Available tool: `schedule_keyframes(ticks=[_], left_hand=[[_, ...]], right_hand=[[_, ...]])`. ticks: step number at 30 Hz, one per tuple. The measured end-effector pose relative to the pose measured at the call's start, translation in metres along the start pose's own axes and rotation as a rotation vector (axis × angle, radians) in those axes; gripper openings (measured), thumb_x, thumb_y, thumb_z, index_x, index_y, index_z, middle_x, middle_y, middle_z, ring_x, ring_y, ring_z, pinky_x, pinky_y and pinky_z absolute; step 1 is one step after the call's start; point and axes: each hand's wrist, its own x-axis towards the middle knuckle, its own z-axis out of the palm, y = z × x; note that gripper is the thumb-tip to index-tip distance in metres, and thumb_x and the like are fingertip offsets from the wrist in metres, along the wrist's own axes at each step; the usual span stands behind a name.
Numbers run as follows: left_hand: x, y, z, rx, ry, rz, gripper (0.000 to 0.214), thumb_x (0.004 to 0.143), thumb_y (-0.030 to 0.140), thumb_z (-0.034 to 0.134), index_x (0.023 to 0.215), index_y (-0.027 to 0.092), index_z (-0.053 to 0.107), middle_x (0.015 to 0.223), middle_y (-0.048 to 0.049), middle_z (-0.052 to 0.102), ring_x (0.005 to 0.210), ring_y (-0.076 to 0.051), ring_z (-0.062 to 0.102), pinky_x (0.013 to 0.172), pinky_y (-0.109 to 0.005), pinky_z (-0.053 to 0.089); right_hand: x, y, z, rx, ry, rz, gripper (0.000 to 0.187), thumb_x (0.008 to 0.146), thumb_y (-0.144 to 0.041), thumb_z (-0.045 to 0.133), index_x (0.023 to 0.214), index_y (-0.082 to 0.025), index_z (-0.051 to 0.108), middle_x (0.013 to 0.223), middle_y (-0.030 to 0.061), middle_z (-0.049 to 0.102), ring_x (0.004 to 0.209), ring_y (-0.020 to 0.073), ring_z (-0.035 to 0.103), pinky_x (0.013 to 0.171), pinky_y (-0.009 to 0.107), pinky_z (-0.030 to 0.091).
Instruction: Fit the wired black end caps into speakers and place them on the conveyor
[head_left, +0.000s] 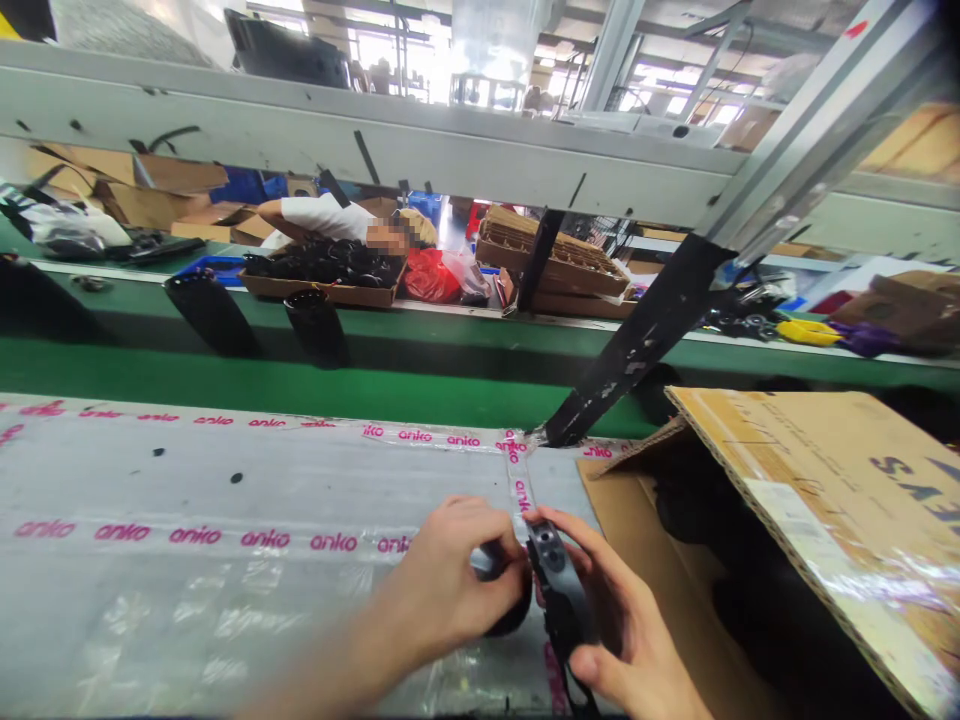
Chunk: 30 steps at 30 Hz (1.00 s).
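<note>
My right hand (637,640) grips a long black plastic part (559,580) with small round holes near its upper end, its fingers along the far side and the thumb on the near edge. Close beside it, my left hand (472,570) is curled closed around a dark rounded piece (510,610), mostly hidden by the fingers. The two pieces are nearly touching; whether they meet I cannot tell. Both hands are over the grey worktop (195,610), which is banded with pink-lettered tape.
An open cardboard box (817,480) with dark contents stands at the right. Behind the worktop runs a green conveyor (450,390) carrying black cylinders (315,325). A slanted black post (630,350) rises at the worktop's back edge. Across the belt, a person leans near a tray of black parts (322,285).
</note>
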Motion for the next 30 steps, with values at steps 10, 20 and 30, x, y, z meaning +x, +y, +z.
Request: schedule_keyframes(ticks=[10, 20, 30], left_hand=[[-0.014, -0.013, -0.007, -0.077, -0.021, 0.081, 0.017, 0.100, 0.009, 0.069, 0.106, 0.023, 0.074, 0.098, -0.0017, 0.084, 0.089, -0.019, 0.076, 0.102, -0.042, 0.053], [-0.016, -0.009, -0.002, 0.003, 0.077, 0.141, 0.012, 0.101, 0.012, 0.067, 0.102, 0.022, 0.073, 0.096, -0.0045, 0.081, 0.091, -0.021, 0.075, 0.097, -0.041, 0.057], [-0.015, -0.004, -0.003, 0.135, 0.083, 0.222, 0.015, 0.105, 0.008, 0.062, 0.106, 0.021, 0.067, 0.095, -0.0037, 0.078, 0.088, -0.020, 0.069, 0.089, -0.039, 0.053]], right_hand=[[0.011, 0.008, 0.009, -0.132, 0.233, -0.009, 0.105, 0.068, -0.105, 0.060, 0.131, -0.023, 0.072, 0.119, 0.0133, 0.080, 0.092, 0.0344, 0.078, 0.078, 0.039, 0.066], [0.013, -0.004, 0.019, -0.115, 0.204, -0.044, 0.099, 0.068, -0.100, 0.070, 0.133, -0.026, 0.071, 0.117, 0.0112, 0.083, 0.104, 0.0375, 0.081, 0.080, 0.038, 0.068], [0.005, 0.001, 0.026, -0.224, 0.268, -0.086, 0.098, 0.072, -0.096, 0.072, 0.139, -0.025, 0.067, 0.116, 0.0103, 0.079, 0.098, 0.0325, 0.076, 0.083, 0.038, 0.064]])
